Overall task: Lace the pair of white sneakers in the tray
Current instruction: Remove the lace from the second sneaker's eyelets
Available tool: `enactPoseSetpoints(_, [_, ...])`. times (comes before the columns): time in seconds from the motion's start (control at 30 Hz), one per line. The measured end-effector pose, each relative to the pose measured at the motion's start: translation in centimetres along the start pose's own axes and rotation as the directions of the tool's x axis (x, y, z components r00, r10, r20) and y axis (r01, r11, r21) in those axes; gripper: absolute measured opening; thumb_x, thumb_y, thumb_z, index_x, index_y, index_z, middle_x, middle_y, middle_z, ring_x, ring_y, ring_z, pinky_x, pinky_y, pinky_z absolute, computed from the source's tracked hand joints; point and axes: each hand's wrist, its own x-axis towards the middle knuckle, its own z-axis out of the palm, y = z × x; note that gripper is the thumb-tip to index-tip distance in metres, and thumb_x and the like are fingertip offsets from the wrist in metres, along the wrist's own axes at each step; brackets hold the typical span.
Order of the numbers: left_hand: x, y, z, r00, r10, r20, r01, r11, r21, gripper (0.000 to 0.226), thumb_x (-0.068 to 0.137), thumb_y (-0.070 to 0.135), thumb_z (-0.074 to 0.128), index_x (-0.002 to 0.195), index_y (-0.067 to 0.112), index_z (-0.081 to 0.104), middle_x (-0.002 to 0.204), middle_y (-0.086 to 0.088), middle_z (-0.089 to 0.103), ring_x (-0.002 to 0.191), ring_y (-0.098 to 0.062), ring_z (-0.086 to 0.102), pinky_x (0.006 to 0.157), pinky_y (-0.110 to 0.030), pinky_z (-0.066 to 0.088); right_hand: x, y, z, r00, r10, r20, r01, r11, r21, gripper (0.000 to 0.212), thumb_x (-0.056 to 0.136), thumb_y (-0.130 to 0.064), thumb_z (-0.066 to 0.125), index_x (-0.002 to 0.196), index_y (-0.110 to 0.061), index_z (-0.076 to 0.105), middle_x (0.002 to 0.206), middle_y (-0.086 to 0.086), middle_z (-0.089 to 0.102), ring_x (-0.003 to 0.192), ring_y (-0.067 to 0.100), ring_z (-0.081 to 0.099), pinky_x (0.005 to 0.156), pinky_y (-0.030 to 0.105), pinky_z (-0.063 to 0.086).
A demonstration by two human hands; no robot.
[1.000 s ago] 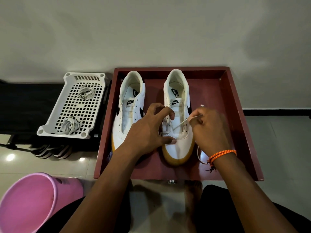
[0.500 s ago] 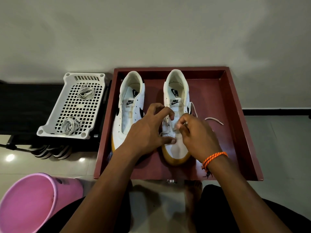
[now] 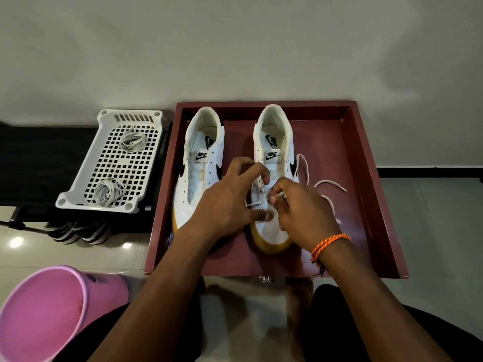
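Two white sneakers stand side by side in the dark red tray [image 3: 366, 158], toes toward you; each tongue label reads NIKE in black, and the word shows again on each insole; both have smooth white uppers, black swooshes and yellowish gum soles. The left sneaker [image 3: 201, 178] has bare eyelets; the right sneaker [image 3: 273, 152] sits at the tray's middle under your hands. Your left hand [image 3: 227, 202] grasps that shoe across its forefoot, thumb on the toe side and forefinger curled over the eyelet row; your right hand [image 3: 300, 212] pinches the flat white lace [image 3: 330, 182] at the lower eyelets, and the lace's loose end trails over the tray floor to the right of the shoe. On your right wrist is a braided orange cord bracelet [image 3: 330, 244]. Left of the tray a white plastic grid basket [image 3: 78, 194] holds two coiled laces [image 3: 132, 142]; nearer you, left of the tray's front corner, stands one pink plastic bucket [image 3: 52, 314].
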Motion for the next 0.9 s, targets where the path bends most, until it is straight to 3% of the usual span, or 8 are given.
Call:
enactPoseSetpoints(0.13, [0.0,0.1,-0.1,1.000,-0.011,-0.005,0.011,1.000,0.000,0.069,0.068,0.051,0.096,0.120,0.042,0.052,0.144,0.021,0.036,0.096,-0.004,0.065,0.071,-0.039,0.062,0.7,0.6,-1.7,0.998,0.045,-0.038,-0.037,0.979,0.199,0.014,0.098,-0.018,0.058,0.090,-0.029,0.061,0.087,0.007,0.073,0.061,0.019,0.066,0.064,0.048,0.060])
enactPoseSetpoints(0.27, [0.0,-0.1,-0.1,1.000,-0.012,-0.008,0.012,1.000,0.012,0.069,0.068,0.050,0.096,0.119,0.043,0.051,0.146,0.020,0.036,0.101,-0.006,0.065,0.073,-0.041,0.063,0.9,0.7,-2.3,0.975,0.107,-0.197,-0.034,0.939,0.341,0.019,0.095,-0.013,0.056,0.089,-0.028,0.064,0.058,-0.003,0.064,0.055,0.020,0.065,0.063,0.049,0.059])
enactPoseSetpoints(0.4, [0.0,-0.2,0.1,1.000,0.000,-0.013,0.000,1.000,0.000,0.068,0.069,0.048,0.096,0.119,0.042,0.051,0.147,0.018,0.036,0.105,-0.009,0.063,0.074,-0.043,0.063,0.2,0.2,-0.9,0.998,0.006,-0.069,0.002,0.993,0.116,0.013,0.102,-0.031,0.054,0.106,-0.036,0.065,0.067,-0.005,0.066,0.068,0.021,0.068,0.069,0.041,0.058])
enactPoseSetpoints(0.53, [0.1,-0.1,0.0,1.000,0.002,-0.012,-0.002,1.000,-0.001,0.067,0.069,0.049,0.095,0.120,0.041,0.052,0.146,0.017,0.037,0.103,-0.009,0.064,0.074,-0.043,0.063,-0.1,-0.4,0.0,1.000,-0.017,-0.024,0.017,1.000,0.003,0.012,0.098,-0.020,0.058,0.098,-0.032,0.061,0.080,-0.005,0.070,0.076,0.020,0.066,0.067,0.035,0.052])
enactPoseSetpoints(0.67, [0.1,-0.1,0.0,1.000,-0.009,-0.010,0.009,1.000,0.003,0.068,0.068,0.049,0.096,0.119,0.042,0.052,0.145,0.019,0.036,0.102,-0.008,0.064,0.072,-0.044,0.063,0.5,-0.5,-1.8,0.991,0.132,0.022,-0.129,0.895,0.427,0.021,0.088,-0.004,0.062,0.077,-0.020,0.069,0.051,-0.003,0.059,0.044,0.010,0.051,0.052,0.027,0.041])
enactPoseSetpoints(0.77, [0.1,-0.2,0.1,1.000,-0.009,-0.011,0.009,1.000,-0.002,0.069,0.067,0.050,0.097,0.119,0.042,0.052,0.145,0.020,0.036,0.103,-0.008,0.064,0.072,-0.044,0.063,0.8,-0.3,-2.7,0.983,0.184,-0.006,-0.134,0.735,0.665,0.016,0.091,0.003,0.061,0.078,-0.003,0.069,0.045,-0.002,0.050,0.039,0.008,0.040,0.045,0.022,0.033])
enactPoseSetpoints(0.83, [0.1,-0.2,0.1,1.000,-0.008,-0.011,0.008,1.000,0.000,0.069,0.067,0.049,0.096,0.118,0.042,0.052,0.145,0.020,0.036,0.103,-0.008,0.064,0.072,-0.043,0.063,0.8,-0.2,-2.6,0.973,0.206,-0.100,-0.087,0.734,0.674,0.017,0.091,-0.001,0.062,0.076,-0.003,0.069,0.044,-0.006,0.049,0.040,0.008,0.040,0.048,0.024,0.034])
enactPoseSetpoints(0.9, [0.1,-0.2,0.2,1.000,-0.006,-0.012,0.006,1.000,-0.001,0.068,0.067,0.049,0.097,0.118,0.042,0.051,0.145,0.020,0.036,0.104,-0.007,0.063,0.072,-0.044,0.063,0.7,0.0,-2.2,0.959,0.167,-0.228,-0.020,0.845,0.534,0.018,0.091,-0.014,0.061,0.080,-0.016,0.076,0.047,-0.008,0.053,0.041,0.006,0.043,0.050,0.026,0.037])
